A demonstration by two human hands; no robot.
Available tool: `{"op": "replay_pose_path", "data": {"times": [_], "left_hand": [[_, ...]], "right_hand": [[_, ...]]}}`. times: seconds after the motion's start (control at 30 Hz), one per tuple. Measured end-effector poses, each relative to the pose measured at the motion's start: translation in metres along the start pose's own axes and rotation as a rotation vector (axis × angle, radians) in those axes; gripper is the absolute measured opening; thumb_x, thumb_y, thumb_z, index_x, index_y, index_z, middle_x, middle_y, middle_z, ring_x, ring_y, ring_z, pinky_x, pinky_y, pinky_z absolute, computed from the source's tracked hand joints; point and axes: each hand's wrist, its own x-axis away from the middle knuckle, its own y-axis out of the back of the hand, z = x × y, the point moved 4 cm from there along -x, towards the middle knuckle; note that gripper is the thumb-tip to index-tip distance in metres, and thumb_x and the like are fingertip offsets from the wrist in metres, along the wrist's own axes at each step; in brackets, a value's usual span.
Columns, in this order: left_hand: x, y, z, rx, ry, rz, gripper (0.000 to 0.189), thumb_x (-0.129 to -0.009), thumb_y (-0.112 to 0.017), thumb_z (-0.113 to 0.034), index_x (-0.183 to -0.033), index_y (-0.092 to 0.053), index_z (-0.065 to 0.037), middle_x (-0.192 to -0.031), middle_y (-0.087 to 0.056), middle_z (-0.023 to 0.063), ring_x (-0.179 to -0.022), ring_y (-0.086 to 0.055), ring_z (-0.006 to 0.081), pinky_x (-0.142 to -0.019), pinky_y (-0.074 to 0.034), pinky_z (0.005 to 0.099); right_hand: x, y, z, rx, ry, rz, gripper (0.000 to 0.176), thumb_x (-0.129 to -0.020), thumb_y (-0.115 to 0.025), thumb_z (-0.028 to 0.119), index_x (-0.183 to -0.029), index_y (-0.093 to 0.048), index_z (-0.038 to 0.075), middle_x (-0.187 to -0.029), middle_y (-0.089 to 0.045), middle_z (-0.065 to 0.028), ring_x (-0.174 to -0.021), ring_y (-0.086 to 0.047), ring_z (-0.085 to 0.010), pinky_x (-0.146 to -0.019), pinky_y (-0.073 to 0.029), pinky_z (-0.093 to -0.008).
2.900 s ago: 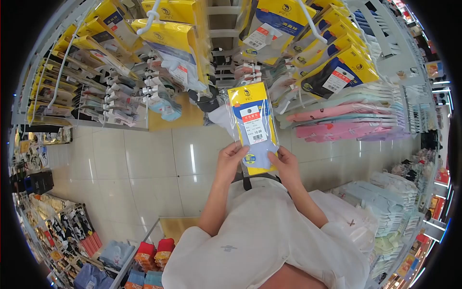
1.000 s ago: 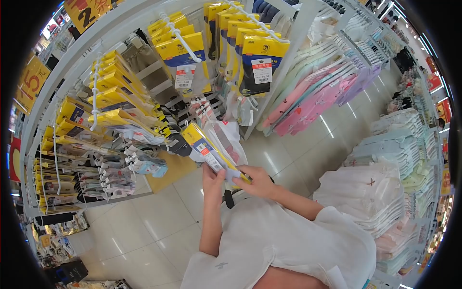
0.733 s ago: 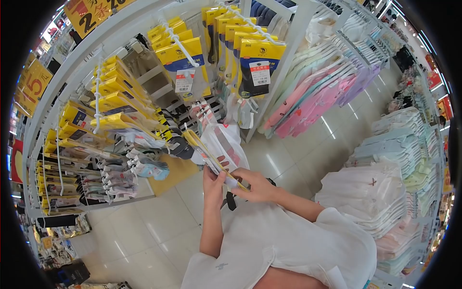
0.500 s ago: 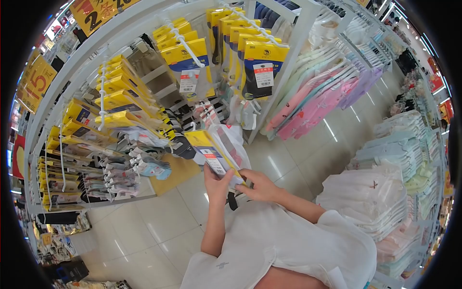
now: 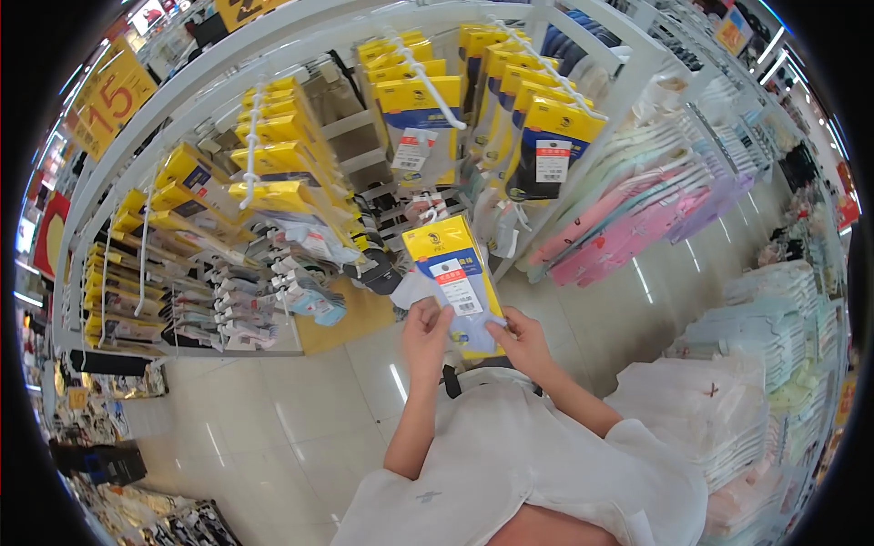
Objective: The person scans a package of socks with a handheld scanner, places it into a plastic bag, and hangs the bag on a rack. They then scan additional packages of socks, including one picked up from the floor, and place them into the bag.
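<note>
A yellow and blue sock packet (image 5: pixel 435 240) with a white and red price label faces me, held in front of my body. Something pale lilac shows in its clear lower part. My left hand (image 5: pixel 425 338) pinches the packet's left edge near the label. On the lower right edge, my right hand (image 5: pixel 526 346) grips it between thumb and fingers. Beyond my hands, similar yellow-topped packets (image 5: pixel 421 96) hang on white hooks. A dark-socked packet (image 5: pixel 551 136) hangs at the right end of the rack.
The white metal rack (image 5: pixel 628 77) curves around ahead. Small socks (image 5: pixel 309 296) hang low on the left. Pink and pastel garments (image 5: pixel 628 232) hang on the right, with white garments (image 5: pixel 687 414) nearer. Pale floor tiles (image 5: pixel 300 428) lie below.
The packet has turned from a slant to face me. My right hand has shifted along its lower right edge. The view has swung left, so the rack sits further right.
</note>
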Motion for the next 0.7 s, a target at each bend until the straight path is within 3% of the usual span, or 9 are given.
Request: {"op": "replay_pose_path", "data": {"times": [0.03,0.13,0.17,0.27,0.4,0.53,0.6,0.67,0.7], "left_hand": [[0.001,-0.004,-0.001,-0.039,0.004,-0.017,0.042,-0.085,-0.064,-0.009,-0.12,-0.045,0.003,-0.11,-0.057,0.0101,-0.098,-0.055,0.0137,-0.088,-0.043,0.0257],[0.005,-0.021,-0.015,-0.163,-0.348,0.045,0.06,-0.084,-0.067,-0.014,-0.132,-0.035,0.004,-0.121,-0.052,0.0149,-0.108,-0.053,0.018,-0.093,-0.041,0.03],[0.008,-0.029,-0.017,0.033,-0.355,0.154,0.063,-0.085,-0.066,-0.017,-0.133,-0.032,0.003,-0.126,-0.049,0.0158,-0.114,-0.051,0.0201,-0.095,-0.041,0.0322],[0.013,-0.032,-0.011,0.18,-0.029,0.217,0.057,-0.087,-0.064,-0.018,-0.131,-0.035,0.003,-0.125,-0.05,0.0144,-0.113,-0.052,0.0207,-0.096,-0.041,0.0339],[0.002,-0.023,-0.017,0.544,0.093,0.083,0.035,-0.092,-0.055,-0.01,-0.122,-0.045,0.003,-0.119,-0.055,0.0123,-0.107,-0.056,0.0201,-0.092,-0.046,0.0343],[0.007,-0.014,-0.026,0.622,0.087,0.032,0.031,-0.092,-0.051,-0.005,-0.122,-0.045,0.002,-0.119,-0.055,0.0119,-0.106,-0.056,0.021,-0.091,-0.047,0.0352],[0.005,-0.01,-0.024,0.673,0.119,0.058,0.032,-0.092,-0.051,-0.004,-0.123,-0.045,0.002,-0.121,-0.055,0.0117,-0.108,-0.056,0.0219,-0.093,-0.047,0.0363],[0.009,-0.009,-0.021,0.697,0.156,0.069,0.032,-0.093,-0.051,-0.004,-0.123,-0.045,0.001,-0.123,-0.054,0.0111,-0.11,-0.055,0.0226,-0.093,-0.046,0.0366],[0.007,-0.01,-0.022,0.709,0.164,0.079,0.032,-0.093,-0.05,-0.004,-0.124,-0.045,0.001,-0.123,-0.053,0.0108,-0.111,-0.054,0.0229,-0.094,-0.046,0.0368]], "right_hand": [[0.003,0.0,0.011,0.162,0.095,-0.072,0.028,-0.085,-0.062,0.008,-0.111,-0.059,0.0,-0.091,-0.064,-0.0061,-0.07,-0.057,-0.0136,-0.069,-0.046,-0.0254],[0.007,-0.005,0.038,0.572,0.417,-0.226,0.034,-0.078,-0.065,0.004,-0.112,-0.06,0.002,-0.099,-0.064,-0.008,-0.074,-0.057,-0.0222,-0.072,-0.048,-0.0289],[0.005,-0.008,0.04,0.66,0.539,-0.229,0.037,-0.076,-0.066,0.004,-0.112,-0.06,0.003,-0.103,-0.064,-0.0085,-0.077,-0.057,-0.0244,-0.073,-0.048,-0.0296],[0.01,-0.022,0.045,0.775,0.719,-0.203,0.04,-0.073,-0.068,0.006,-0.112,-0.061,0.004,-0.115,-0.06,-0.0095,-0.087,-0.056,-0.0269,-0.078,-0.048,-0.0331],[0.015,-0.017,0.046,0.715,0.762,-0.053,0.041,-0.074,-0.068,0.009,-0.114,-0.06,0.004,-0.123,-0.055,-0.0118,-0.096,-0.054,-0.0277,-0.084,-0.046,-0.0364],[0.005,0.052,0.0,0.48,0.463,-0.573,0.031,-0.081,-0.063,0.012,-0.111,-0.059,0.002,-0.116,-0.057,-0.0177,-0.098,-0.055,-0.0284,-0.085,-0.044,-0.0361],[-0.012,0.091,-0.067,0.361,0.08,-0.612,0.033,-0.083,-0.061,0.02,-0.109,-0.06,0.0,-0.112,-0.058,-0.021,-0.098,-0.057,-0.0318,-0.082,-0.046,-0.0384],[-0.009,0.136,-0.198,0.651,-0.387,-0.357,0.046,-0.081,-0.065,0.035,-0.109,-0.058,-0.002,-0.1,-0.059,-0.0173,-0.091,-0.057,-0.0281,-0.077,-0.047,-0.0368],[0.003,0.145,-0.241,0.582,-0.687,-0.262,0.053,-0.08,-0.065,0.037,-0.113,-0.056,-0.004,-0.107,-0.059,-0.0192,-0.099,-0.057,-0.0309,-0.078,-0.048,-0.0404]]}}
